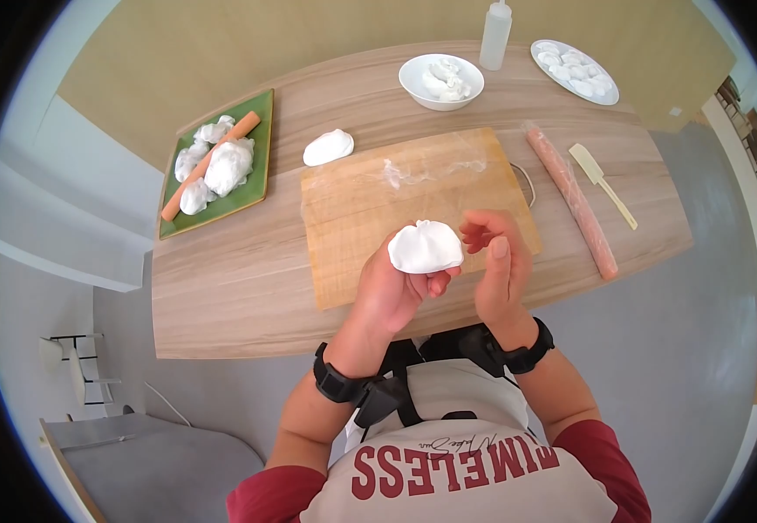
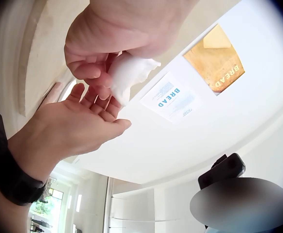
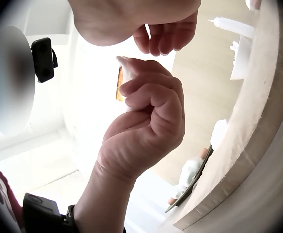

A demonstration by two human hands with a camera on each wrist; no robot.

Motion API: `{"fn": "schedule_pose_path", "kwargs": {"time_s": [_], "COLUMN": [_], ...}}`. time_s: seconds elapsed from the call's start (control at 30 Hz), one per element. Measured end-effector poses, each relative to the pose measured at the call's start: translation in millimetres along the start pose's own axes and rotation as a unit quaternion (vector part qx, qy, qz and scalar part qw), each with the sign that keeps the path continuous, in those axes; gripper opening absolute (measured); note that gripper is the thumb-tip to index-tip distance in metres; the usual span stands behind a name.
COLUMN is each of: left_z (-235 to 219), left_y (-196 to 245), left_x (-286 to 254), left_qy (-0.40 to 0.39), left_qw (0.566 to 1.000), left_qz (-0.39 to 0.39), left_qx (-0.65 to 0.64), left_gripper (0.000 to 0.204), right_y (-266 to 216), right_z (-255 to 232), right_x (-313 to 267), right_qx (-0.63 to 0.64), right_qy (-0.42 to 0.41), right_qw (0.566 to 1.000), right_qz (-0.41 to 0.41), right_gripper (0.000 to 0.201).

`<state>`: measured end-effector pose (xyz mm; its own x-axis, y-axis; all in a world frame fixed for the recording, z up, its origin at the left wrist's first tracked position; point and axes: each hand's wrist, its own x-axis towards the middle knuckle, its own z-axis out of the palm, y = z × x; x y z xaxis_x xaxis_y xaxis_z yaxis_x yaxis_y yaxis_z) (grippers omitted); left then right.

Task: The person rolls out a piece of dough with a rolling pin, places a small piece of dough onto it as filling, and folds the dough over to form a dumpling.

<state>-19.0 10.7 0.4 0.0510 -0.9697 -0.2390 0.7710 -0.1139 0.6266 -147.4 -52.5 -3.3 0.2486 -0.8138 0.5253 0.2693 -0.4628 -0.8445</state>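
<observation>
In the head view a white folded dough piece (image 1: 426, 247), gathered at its top edge, lies in the left hand (image 1: 393, 289), whose fingers curl under and around it above the wooden board (image 1: 352, 261). The right hand (image 1: 504, 277) is raised just right of the dough with fingers loosely bent, apart from it. In the left wrist view the left hand (image 2: 122, 31) holds the dough (image 2: 129, 75), and the right hand (image 2: 73, 126) is turned palm up beside it. From the right wrist, the left hand (image 3: 149, 116) grips the dough, with the right hand (image 3: 136, 22) above.
A white dough disc (image 1: 329, 147) and a bowl with white filling (image 1: 413, 80) are beyond the board. A green tray (image 1: 261, 166) holds wrapped lumps at left. To the right are a wrapped roller (image 1: 570, 196), a spatula (image 1: 603, 185), a squeeze bottle (image 1: 495, 37) and a plate (image 1: 610, 98).
</observation>
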Motion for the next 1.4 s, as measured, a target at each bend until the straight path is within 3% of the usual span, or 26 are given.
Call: {"fn": "schedule_pose_path", "kwargs": {"time_s": [0.07, 0.2, 0.27, 0.37, 0.6, 0.7, 0.77, 0.9, 1.0, 1.1, 1.3, 1.37, 1.4], "left_z": [2, 0, -1, -14, -6, -9, -4, -6, -8, -6, -4, -8, -6], "left_y": [1, 0, -1, -4, 5, 5, 8, 10, 6, 5, 16, 15, 14], "left_x": [1, 4, 5, 9, -2, -5, -9, -10, -8, -9, -17, -19, -22], "left_qy": [0.000, 0.003, 0.012, -0.051, -0.052, -0.096, -0.032, -0.019, -0.010, -0.013, 0.016, -0.063, -0.065], "left_qw": [1.000, 0.999, 0.997, 0.996, 0.997, 0.993, 0.999, 0.998, 0.990, 0.977, 0.972, 0.964, 0.963], "left_qz": [-0.019, -0.037, -0.048, -0.052, 0.006, 0.019, 0.032, 0.047, 0.102, 0.134, 0.051, 0.093, 0.091], "left_qx": [-0.005, -0.028, -0.061, -0.053, -0.050, -0.070, -0.007, 0.034, 0.101, 0.163, 0.229, 0.243, 0.243], "left_gripper": [0.041, 0.042, 0.042, 0.038, 0.045, 0.042, 0.039, 0.042, 0.044, 0.044, 0.048, 0.048, 0.048], "right_y": [2, -2, 2, 5, 8, 8, 7, 7, 6, 7, 11, 9, 6], "right_z": [-3, 0, 1, 2, 1, 2, 1, -1, -3, -4, -16, -18, -18], "right_x": [2, 1, 1, 1, 1, 0, 0, -1, 0, 1, -1, -3, -5], "right_qx": [-0.035, -0.056, -0.142, -0.139, -0.105, -0.121, -0.104, -0.061, -0.081, -0.126, -0.102, -0.087, -0.088], "right_qy": [-0.065, -0.079, -0.092, -0.076, -0.049, -0.050, -0.045, -0.034, -0.058, -0.072, -0.112, -0.112, -0.109], "right_qw": [0.996, 0.995, 0.984, 0.986, 0.993, 0.991, 0.993, 0.997, 0.995, 0.987, 0.988, 0.987, 0.987], "right_qz": [-0.039, -0.020, -0.058, -0.048, -0.020, -0.007, -0.011, 0.016, 0.008, -0.062, 0.012, 0.080, 0.081], "right_gripper": [0.025, 0.024, 0.023, 0.021, 0.019, 0.023, 0.026, 0.028, 0.029, 0.029, 0.023, 0.020, 0.020]}}
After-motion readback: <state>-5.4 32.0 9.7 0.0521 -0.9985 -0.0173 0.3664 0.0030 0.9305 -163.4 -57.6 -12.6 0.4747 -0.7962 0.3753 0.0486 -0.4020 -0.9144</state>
